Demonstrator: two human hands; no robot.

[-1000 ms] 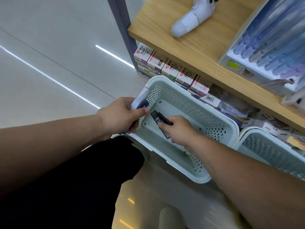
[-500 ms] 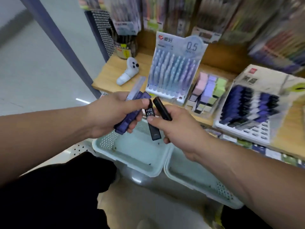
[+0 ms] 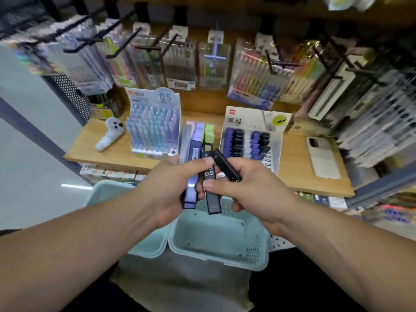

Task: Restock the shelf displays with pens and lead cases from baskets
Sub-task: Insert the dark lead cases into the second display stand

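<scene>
My right thumb (image 3: pixel 210 184) presses a slim black lead case (image 3: pixel 212 200) against the curled fingers behind it in a firm pinch. The case hangs nearly upright, with a white "0.5" printed near its top. A second black case (image 3: pixel 227 165) slants up and to the left out of the same right hand (image 3: pixel 254 190). I think it is wedged between the upper fingers, but the blur keeps me from telling which ones. The fingers of the left hand (image 3: pixel 166 192) curl round a bundle of purple lead cases (image 3: pixel 191 194), glossy and flat-sided, held upright. The left thumb reaches across to the top of the pinched black case, so the two hands meet. Both hands are over a pale teal basket (image 3: pixel 216 257), and a second basket (image 3: pixel 105 190) touches its left side. Beyond the knuckles is the wooden shelf (image 3: pixel 299 176). On it stands a pen display (image 3: pixel 155 124) headed "0.5", packed with blue and lilac pens. To its right is a lead case display (image 3: pixel 249 140) with rows of purple and black cases. A white plush figure (image 3: pixel 110 134) lies at the shelf's left end and a phone (image 3: pixel 322 158) at its right. Hanging pen packs (image 3: pixel 180 61) fill the hooks above.
</scene>
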